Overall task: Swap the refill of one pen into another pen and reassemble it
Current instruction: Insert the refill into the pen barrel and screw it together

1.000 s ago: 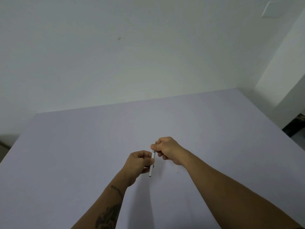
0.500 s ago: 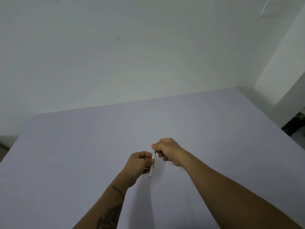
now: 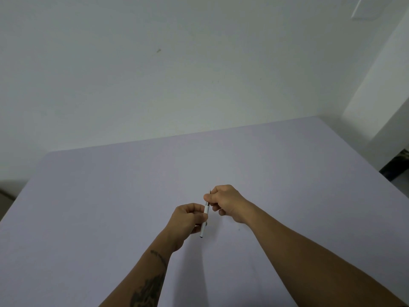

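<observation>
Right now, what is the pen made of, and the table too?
The pen: its white barrel looks like smooth plastic, plain and even in colour; the thin grey front end near the tip looks like metal, though it is too small to be sure. The table: a matte, pale lilac top, maybe laminate or painted board; no grain or shine shows.

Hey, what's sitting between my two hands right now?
In the head view, only the white pen spans the gap: the left hand grips its barrel, the right hand pinches its tip end. Below the gap the table is bare.
</observation>
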